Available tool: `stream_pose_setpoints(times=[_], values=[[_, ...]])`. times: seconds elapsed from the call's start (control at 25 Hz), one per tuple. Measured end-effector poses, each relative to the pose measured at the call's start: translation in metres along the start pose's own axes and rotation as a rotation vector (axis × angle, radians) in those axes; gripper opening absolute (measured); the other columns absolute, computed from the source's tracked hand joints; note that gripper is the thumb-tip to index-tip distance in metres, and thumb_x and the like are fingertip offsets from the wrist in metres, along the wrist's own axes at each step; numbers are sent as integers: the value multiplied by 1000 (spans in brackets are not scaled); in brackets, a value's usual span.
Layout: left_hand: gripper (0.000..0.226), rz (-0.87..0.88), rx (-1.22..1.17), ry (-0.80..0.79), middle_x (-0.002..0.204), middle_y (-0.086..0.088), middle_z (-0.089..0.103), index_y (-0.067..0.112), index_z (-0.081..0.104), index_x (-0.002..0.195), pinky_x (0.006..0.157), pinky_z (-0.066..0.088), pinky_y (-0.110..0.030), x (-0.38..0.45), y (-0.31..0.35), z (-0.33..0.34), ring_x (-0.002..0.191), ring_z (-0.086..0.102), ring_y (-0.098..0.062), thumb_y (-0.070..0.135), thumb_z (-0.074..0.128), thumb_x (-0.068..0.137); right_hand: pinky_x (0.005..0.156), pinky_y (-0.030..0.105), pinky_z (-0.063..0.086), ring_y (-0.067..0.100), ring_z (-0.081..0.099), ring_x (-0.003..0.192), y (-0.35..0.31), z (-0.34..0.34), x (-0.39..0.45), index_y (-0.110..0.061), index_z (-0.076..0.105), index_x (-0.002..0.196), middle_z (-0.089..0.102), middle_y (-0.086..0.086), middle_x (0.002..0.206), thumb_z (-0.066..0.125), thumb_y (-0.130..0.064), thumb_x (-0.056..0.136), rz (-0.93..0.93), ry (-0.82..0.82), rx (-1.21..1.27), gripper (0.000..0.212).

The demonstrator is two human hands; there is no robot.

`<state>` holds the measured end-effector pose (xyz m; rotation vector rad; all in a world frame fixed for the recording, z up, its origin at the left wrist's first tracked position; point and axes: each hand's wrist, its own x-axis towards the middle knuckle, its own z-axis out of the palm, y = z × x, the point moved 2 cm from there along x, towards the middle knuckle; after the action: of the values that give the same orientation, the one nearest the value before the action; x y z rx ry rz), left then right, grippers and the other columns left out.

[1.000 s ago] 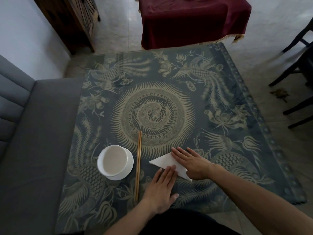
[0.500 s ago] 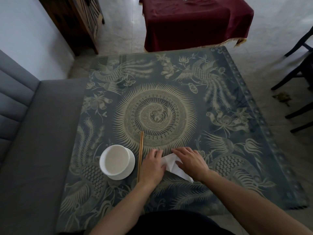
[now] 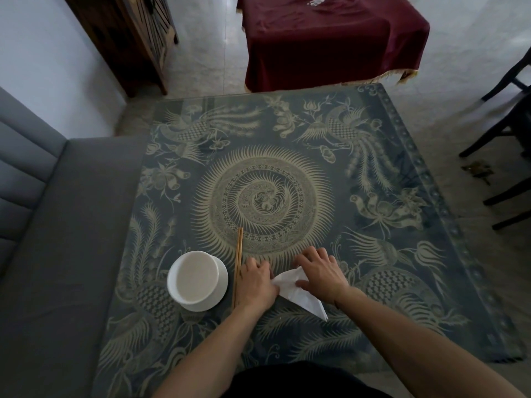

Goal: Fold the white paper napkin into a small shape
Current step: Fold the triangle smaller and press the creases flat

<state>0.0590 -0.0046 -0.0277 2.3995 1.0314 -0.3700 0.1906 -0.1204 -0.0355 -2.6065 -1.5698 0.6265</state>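
Observation:
The white paper napkin (image 3: 301, 295) lies folded into a triangle on the patterned table near the front edge, its sharp tip pointing toward me on the right. My left hand (image 3: 255, 282) has its fingers curled and pinches the napkin's left corner, which is raised off the table. My right hand (image 3: 323, 274) rests on the napkin's right half, fingers spread and arched over the far edge, thumb lying across the paper. Both hands hide much of the napkin.
A white bowl (image 3: 196, 278) on a saucer stands left of my hands, with a pair of wooden chopsticks (image 3: 238, 265) lying between bowl and left hand. A grey sofa (image 3: 57, 254) borders the table's left side; dark chairs (image 3: 508, 133) stand at the right.
My left hand moved up from the near edge to the napkin's left corner and took hold of it, lifting it. My right hand stayed on the napkin.

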Motion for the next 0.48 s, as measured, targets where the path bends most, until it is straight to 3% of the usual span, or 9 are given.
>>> stream_pose_setpoints(times=[0.16,0.28,0.48], values=[[24,-17,-129,-61,110,-3,55,19,47,102,76,45,-37,0,3,2,95,58,-24,16,62,83,89,37,39,22,41,107,-2,-4,3,-27,47,115,50,-2,119,67,-46,85,-9,-15,24,40],[27,-30,-162,-99,106,2,62,22,51,106,76,45,-35,1,2,2,98,60,-22,24,63,83,91,38,39,23,39,108,2,-4,1,-28,51,115,46,-1,117,64,-50,85,10,-34,20,39],[6,38,-247,-21,93,2,61,24,62,81,69,49,-35,6,0,-1,81,58,-17,28,64,84,89,38,42,23,44,107,3,-2,-4,-26,54,106,49,-2,112,63,-47,84,88,-24,79,31]])
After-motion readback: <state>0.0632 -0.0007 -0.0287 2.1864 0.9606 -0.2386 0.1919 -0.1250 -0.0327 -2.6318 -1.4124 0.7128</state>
